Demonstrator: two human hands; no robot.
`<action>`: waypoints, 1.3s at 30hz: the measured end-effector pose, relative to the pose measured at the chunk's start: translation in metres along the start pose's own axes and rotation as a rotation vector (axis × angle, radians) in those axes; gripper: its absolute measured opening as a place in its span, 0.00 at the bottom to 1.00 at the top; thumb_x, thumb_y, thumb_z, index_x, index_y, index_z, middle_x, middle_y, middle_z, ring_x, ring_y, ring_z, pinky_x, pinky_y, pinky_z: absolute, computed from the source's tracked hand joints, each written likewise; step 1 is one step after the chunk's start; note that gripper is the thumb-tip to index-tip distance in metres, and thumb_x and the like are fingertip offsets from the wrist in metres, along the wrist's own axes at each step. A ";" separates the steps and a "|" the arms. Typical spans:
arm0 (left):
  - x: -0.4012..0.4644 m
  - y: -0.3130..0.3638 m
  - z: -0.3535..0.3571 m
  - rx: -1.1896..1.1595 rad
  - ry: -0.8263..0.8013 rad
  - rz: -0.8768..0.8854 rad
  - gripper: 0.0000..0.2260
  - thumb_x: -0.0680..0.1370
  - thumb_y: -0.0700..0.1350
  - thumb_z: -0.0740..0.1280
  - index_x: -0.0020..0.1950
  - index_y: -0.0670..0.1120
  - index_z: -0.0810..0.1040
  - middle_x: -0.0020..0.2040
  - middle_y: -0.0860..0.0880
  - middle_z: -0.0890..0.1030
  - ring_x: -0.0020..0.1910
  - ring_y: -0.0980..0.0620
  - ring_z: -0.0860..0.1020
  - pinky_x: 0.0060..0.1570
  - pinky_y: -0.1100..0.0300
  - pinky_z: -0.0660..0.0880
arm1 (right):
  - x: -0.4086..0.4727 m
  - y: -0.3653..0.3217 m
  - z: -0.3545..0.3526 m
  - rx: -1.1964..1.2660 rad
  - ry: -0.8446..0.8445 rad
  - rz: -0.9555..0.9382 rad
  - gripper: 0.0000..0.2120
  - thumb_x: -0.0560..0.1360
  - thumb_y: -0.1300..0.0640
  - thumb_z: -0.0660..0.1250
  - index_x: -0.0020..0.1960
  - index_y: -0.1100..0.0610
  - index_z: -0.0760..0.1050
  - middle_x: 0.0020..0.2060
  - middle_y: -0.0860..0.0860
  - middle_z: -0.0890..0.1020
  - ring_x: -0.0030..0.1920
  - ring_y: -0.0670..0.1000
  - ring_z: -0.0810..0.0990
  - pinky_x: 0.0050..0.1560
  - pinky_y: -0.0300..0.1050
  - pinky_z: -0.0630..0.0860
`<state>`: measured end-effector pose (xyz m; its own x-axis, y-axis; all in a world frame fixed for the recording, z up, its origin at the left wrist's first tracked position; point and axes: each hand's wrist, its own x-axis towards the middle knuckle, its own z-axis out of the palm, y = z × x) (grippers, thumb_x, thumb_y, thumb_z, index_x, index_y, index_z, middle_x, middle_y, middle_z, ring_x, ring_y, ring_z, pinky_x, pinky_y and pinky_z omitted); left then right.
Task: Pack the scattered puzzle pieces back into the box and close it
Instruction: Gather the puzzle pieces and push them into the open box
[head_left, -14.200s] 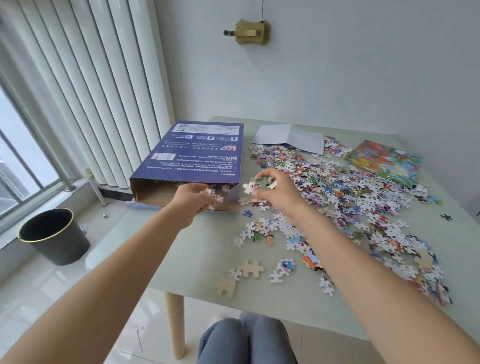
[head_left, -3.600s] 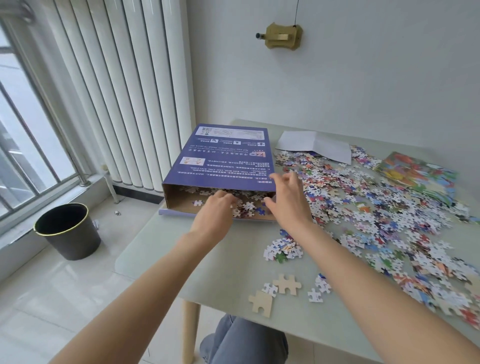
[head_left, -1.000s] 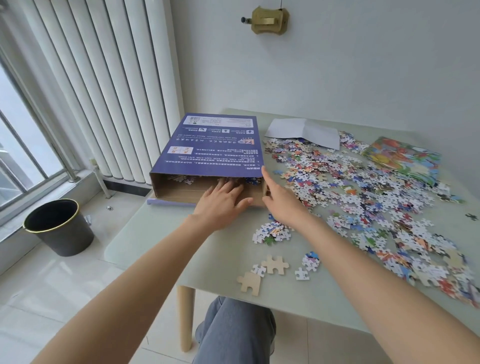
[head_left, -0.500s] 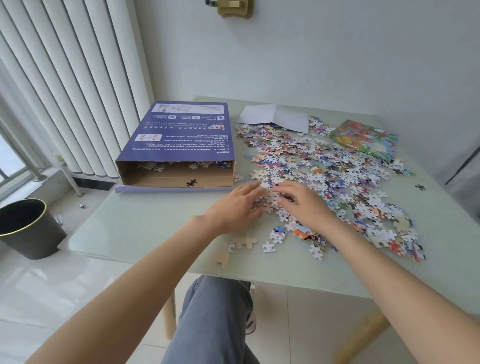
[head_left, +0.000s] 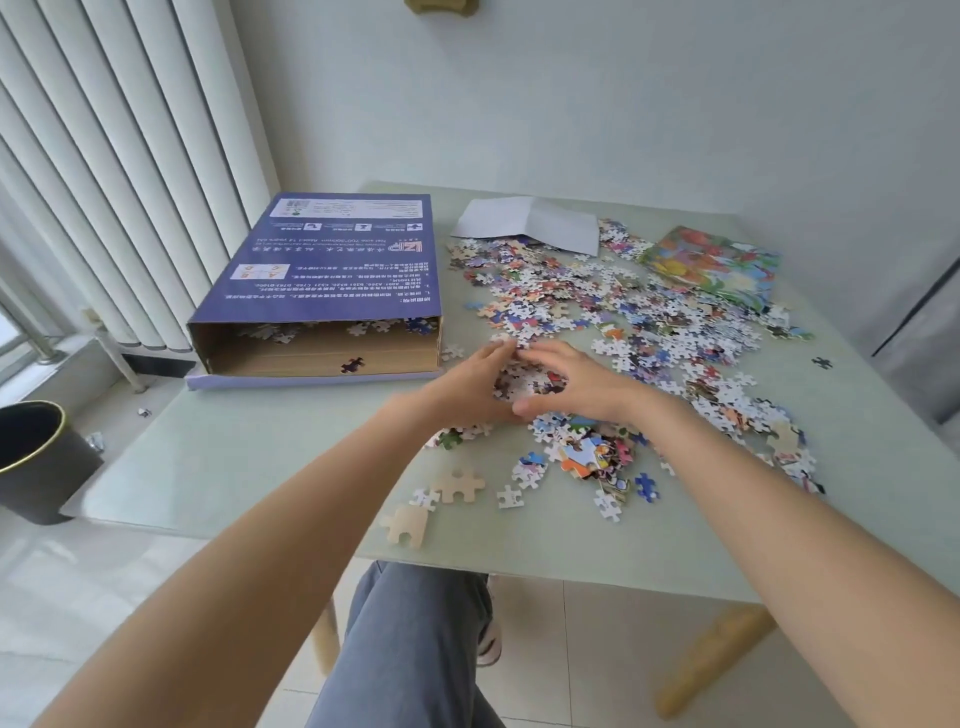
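Head view: left hand (head_left: 470, 387) and right hand (head_left: 574, 384), fingers relaxed, cupped a heap of puzzle pieces (head_left: 524, 379) beside the open-ended box (head_left: 332, 270)

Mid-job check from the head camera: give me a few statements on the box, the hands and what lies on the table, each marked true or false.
1. Both hands, left hand and right hand, are cupped around a small heap of puzzle pieces on the table. True.
2. The purple box is closed. False: its near end is open, with pieces inside.
3. A single dark piece lies near the box's mouth. True.
4. The white folded paper lies inside the box. False: it lies on the table, right of the box.
5. Two plain tan pieces lie near the table's front edge. True.
6. The black bin stands on the table. False: it stands on the floor.
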<state>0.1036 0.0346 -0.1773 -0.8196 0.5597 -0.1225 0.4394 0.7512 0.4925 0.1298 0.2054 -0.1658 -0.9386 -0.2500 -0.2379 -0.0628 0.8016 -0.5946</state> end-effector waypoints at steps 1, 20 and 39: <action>-0.001 0.001 0.001 0.007 0.023 0.030 0.41 0.74 0.53 0.69 0.77 0.47 0.47 0.77 0.47 0.55 0.74 0.48 0.59 0.70 0.56 0.59 | -0.006 0.000 -0.004 0.004 -0.007 -0.018 0.41 0.67 0.37 0.69 0.74 0.44 0.56 0.75 0.42 0.53 0.75 0.49 0.54 0.73 0.53 0.57; -0.026 0.024 0.008 0.201 0.049 -0.126 0.34 0.72 0.61 0.67 0.74 0.58 0.56 0.69 0.44 0.61 0.69 0.42 0.58 0.64 0.46 0.63 | -0.034 0.019 0.022 -0.345 0.277 0.067 0.38 0.70 0.31 0.60 0.74 0.37 0.46 0.67 0.52 0.61 0.67 0.56 0.58 0.65 0.52 0.61; -0.014 0.021 0.001 -0.080 0.434 -0.078 0.14 0.76 0.39 0.67 0.62 0.42 0.74 0.57 0.39 0.78 0.52 0.41 0.77 0.47 0.58 0.70 | -0.015 -0.019 -0.001 -0.085 0.407 -0.019 0.12 0.75 0.56 0.67 0.58 0.55 0.73 0.40 0.55 0.78 0.32 0.51 0.74 0.31 0.42 0.68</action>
<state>0.1248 0.0426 -0.1666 -0.9352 0.2907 0.2023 0.3540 0.7468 0.5630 0.1450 0.1949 -0.1497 -0.9935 -0.0441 0.1054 -0.0934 0.8449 -0.5267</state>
